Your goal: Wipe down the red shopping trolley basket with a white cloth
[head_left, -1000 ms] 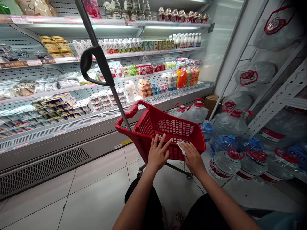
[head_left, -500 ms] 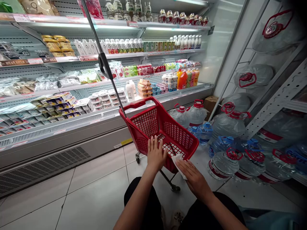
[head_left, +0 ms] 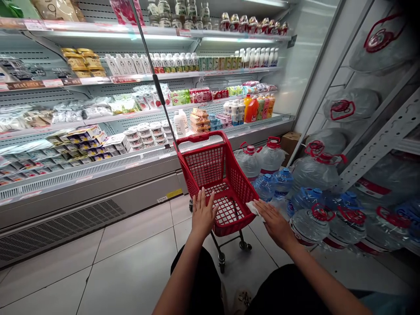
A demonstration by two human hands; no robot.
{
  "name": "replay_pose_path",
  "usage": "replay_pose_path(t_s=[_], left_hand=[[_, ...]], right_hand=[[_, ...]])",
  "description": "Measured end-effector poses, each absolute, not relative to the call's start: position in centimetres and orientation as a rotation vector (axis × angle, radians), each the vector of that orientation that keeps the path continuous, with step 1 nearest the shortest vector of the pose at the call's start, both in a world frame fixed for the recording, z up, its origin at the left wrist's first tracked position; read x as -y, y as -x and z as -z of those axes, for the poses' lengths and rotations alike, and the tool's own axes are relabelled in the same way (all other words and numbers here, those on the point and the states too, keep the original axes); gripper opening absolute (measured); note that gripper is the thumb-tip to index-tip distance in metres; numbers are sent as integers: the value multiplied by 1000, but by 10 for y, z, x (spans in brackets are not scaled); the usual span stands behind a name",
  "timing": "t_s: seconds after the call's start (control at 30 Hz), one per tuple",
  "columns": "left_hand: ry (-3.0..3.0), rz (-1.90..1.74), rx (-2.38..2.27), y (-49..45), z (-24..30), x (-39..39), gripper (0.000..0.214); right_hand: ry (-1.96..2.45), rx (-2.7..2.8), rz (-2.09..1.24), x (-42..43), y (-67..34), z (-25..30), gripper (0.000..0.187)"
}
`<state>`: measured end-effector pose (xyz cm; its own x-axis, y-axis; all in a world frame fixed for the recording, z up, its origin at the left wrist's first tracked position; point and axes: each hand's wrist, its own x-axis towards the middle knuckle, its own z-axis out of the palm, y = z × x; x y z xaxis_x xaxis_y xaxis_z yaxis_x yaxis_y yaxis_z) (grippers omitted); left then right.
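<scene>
A red plastic shopping cart (head_left: 207, 165) stands in front of me, its long dark pole slanting up to the left and its wheels on the floor. My left hand (head_left: 203, 216) is at the cart's near left side, fingers stretched and spread, holding nothing. With my right hand (head_left: 274, 222), I press a crumpled white wipe (head_left: 254, 207) against the near right corner of the cart's rim. Those fingers lie fairly straight over the wipe and partly cover it. Through the slotted walls and grid bottom of the basket, parts of the floor show.
A lit refrigerated display (head_left: 154, 162) with dairy packs and bottles runs behind the cart. Large water bottles (head_left: 310, 225) crowd the floor at right, beside a white metal rack (head_left: 370, 144). Pale floor tiles (head_left: 131, 271) extend to the left, and my knees are below.
The cart has turned so its near end faces me more squarely, and its pole has shifted right. My right hand has moved up and right with the wipe; my left hand shifted slightly left.
</scene>
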<state>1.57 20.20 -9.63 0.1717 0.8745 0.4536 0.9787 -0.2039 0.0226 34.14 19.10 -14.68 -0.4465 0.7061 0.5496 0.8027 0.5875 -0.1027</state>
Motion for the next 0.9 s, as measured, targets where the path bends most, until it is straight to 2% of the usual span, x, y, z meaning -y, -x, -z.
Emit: replay_pose_path(t_s=[0.2, 0.37, 0.47, 0.6, 0.8, 0.9], left_hand=[[2261, 568, 1689, -56, 100, -190, 59], [2377, 556, 1587, -71, 115, -170, 73], [2413, 521, 1527, -61, 118, -168, 78], [2484, 525, 1424, -49, 115, -171, 73], [2571, 573, 1278, -35, 116, -174, 67], [2595, 574, 1228, -17, 115, -177, 66]], right_hand=[[1053, 2276, 191, -159, -280, 154, 82], [863, 2424, 160, -178, -301, 139, 77], [995, 2339, 127, -197, -333, 122, 78], [1202, 1969, 115, -205, -336, 102, 78], [732, 2405, 241, -196, -298, 117, 76], [733, 2396, 235, -194, -290, 128, 71]])
